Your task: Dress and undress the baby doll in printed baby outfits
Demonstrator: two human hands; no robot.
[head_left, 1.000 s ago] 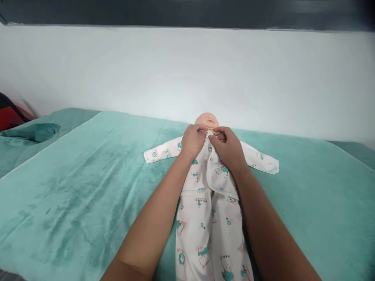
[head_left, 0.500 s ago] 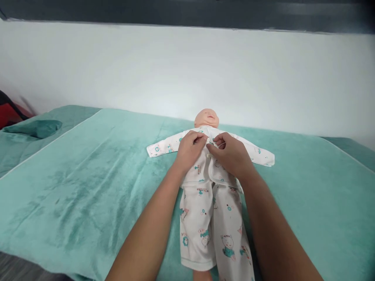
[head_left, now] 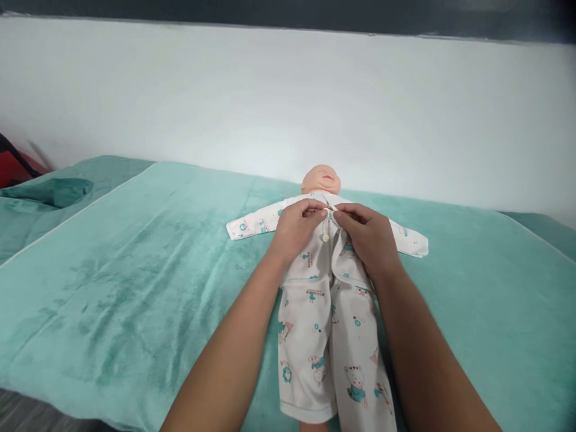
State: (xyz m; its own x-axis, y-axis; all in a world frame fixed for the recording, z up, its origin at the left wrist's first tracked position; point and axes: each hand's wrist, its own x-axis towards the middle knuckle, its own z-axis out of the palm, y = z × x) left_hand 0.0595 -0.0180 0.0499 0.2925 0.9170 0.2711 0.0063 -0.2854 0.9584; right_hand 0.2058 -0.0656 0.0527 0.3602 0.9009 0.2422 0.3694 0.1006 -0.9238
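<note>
A baby doll [head_left: 321, 179] lies on its back in a white printed jacket [head_left: 310, 259] and matching trousers [head_left: 310, 348], its sleeves stretched out sideways. At the chest, my left hand [head_left: 299, 227] pinches one front edge of the jacket. My right hand [head_left: 369, 235] pinches the opposite front edge, its fingertips almost meeting the left ones. Just below them a pale button [head_left: 326, 238] shows on the jacket front. Below that, the two flaps hang slightly apart. Whether a button sits between my fingertips is hidden.
A green plush cover [head_left: 135, 288] spreads under the doll. Behind it rises a white wall [head_left: 225, 96] with a dark band along the top. A folded green cloth [head_left: 58, 191] and a red and black item [head_left: 15, 168] are at the far left.
Both hands have shifted slightly right in view, and their fingertips have come closer together. The jacket edges are now lifted a little, with the button below more plainly visible.
</note>
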